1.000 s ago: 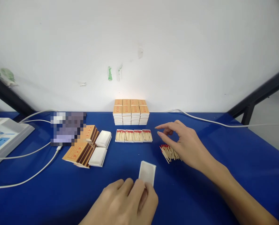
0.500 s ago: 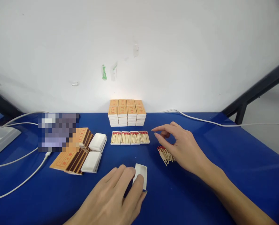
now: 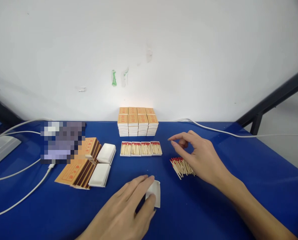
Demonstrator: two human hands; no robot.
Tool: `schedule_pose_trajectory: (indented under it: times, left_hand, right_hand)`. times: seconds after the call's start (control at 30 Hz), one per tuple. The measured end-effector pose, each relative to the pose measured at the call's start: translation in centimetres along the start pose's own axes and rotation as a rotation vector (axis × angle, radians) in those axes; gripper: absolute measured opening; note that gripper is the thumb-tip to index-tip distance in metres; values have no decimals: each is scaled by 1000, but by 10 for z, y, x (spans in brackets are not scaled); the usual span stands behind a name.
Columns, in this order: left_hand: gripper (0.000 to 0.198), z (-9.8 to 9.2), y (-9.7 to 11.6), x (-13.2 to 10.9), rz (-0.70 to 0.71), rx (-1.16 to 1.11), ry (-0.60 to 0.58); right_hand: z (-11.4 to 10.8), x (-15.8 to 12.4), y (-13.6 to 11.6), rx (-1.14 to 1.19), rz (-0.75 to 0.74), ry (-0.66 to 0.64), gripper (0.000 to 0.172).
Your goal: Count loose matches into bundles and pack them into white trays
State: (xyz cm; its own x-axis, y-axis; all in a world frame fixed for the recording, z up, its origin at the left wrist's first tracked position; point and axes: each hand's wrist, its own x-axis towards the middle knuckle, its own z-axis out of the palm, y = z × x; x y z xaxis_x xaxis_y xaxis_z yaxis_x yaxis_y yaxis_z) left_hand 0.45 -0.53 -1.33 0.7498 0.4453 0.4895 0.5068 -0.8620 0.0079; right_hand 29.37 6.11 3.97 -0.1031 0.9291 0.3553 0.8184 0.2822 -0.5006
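Note:
My left hand (image 3: pixel 128 206) has its fingers and thumb around a small white matchbox tray (image 3: pixel 157 195) near the front of the table; the hand covers part of it. To the right, my right hand (image 3: pixel 195 151) hovers beside a heap of red-tipped matches (image 3: pixel 181 166). Its thumb and index finger are curved towards each other with a small gap and nothing visible between them. Beyond the hands, several match-filled trays (image 3: pixel 141 149) stand side by side in a row. Behind them rises a block of closed matchboxes (image 3: pixel 138 121) with orange tops.
At the left lie stacked white trays (image 3: pixel 98 175) and flattened orange matchbox sleeves (image 3: pixel 73 170). A blurred-out purple item (image 3: pixel 63 141), white cables (image 3: pixel 31 191) and a white container (image 3: pixel 3 146) are farther left. A white wall (image 3: pixel 189 60) closes off the back.
The view has shifted slightly. My left fingers have moved farther over the white tray. My right hand has moved slightly right, and more of the match heap shows.

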Motion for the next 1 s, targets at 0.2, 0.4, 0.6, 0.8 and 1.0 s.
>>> schedule_pose_trajectory:
  times: [0.2, 0.4, 0.6, 0.8, 1.0]
  left_hand:
    - [29, -3, 1, -1, 7, -24, -18]
    - [28, -11, 0, 10, -53, -60, -6]
    - [32, -9, -1, 13, -46, -43, -8]
    - [33, -9, -1, 8, -56, -27, -4]
    - [33, -10, -1, 7, -51, -7, 2]
  right_hand:
    - [0, -1, 1, -2, 4, 1, 19]
    - [1, -2, -1, 8, 1, -8, 17]
    - [2, -3, -4, 11, -13, -32, 18]
    - [3, -3, -6, 3, -4, -46, 20]
    - [4, -2, -5, -10, -7, -52, 19]
